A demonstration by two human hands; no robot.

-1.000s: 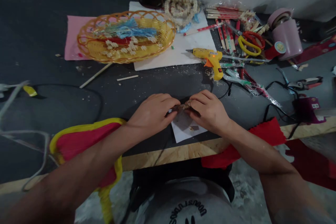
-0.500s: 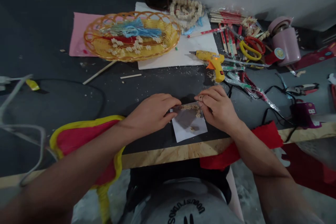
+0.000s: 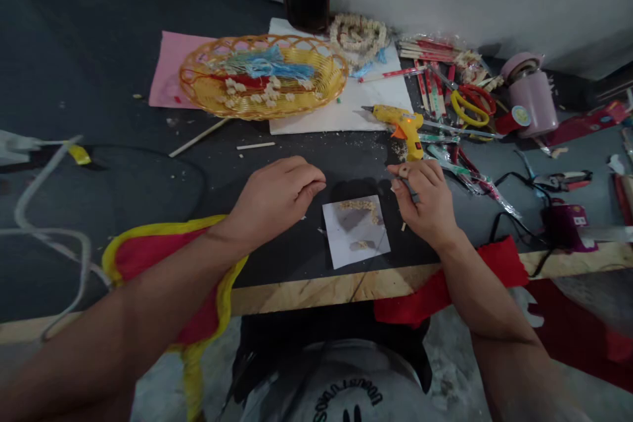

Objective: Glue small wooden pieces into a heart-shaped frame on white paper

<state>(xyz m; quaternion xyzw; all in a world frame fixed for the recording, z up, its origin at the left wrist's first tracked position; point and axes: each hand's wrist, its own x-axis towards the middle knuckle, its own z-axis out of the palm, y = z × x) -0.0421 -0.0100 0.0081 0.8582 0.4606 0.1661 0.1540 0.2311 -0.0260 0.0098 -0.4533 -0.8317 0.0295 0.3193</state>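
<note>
A small white paper (image 3: 341, 237) lies near the table's front edge, with small beige pieces (image 3: 360, 205) along its top and right side and a little clump (image 3: 363, 246) lower down. Off the paper's upper left, my left hand (image 3: 277, 198) is raised with thumb and forefinger pinched together; whatever is between them is too small to see. My right hand (image 3: 424, 201) hovers at the upper right with fingers curled and thumb close to the forefinger. Something small may be in it, but I cannot make it out. Just beyond it lies a yellow glue gun (image 3: 406, 126), its orange light lit.
Behind stands a woven basket (image 3: 324, 95) with blue tassels and pale pieces. Scissors (image 3: 467, 109), wrapped chopsticks (image 3: 430, 86) and a pink container (image 3: 534, 102) crowd the right. A white cable (image 3: 30, 198) loops at left. A red-and-yellow fabric-covered shape (image 3: 148, 244) overlaps the front edge.
Both hands have drawn apart from the paper, left hand to the left and right hand to the right. The paper and its beige pieces now show uncovered. The view has shifted slightly.
</note>
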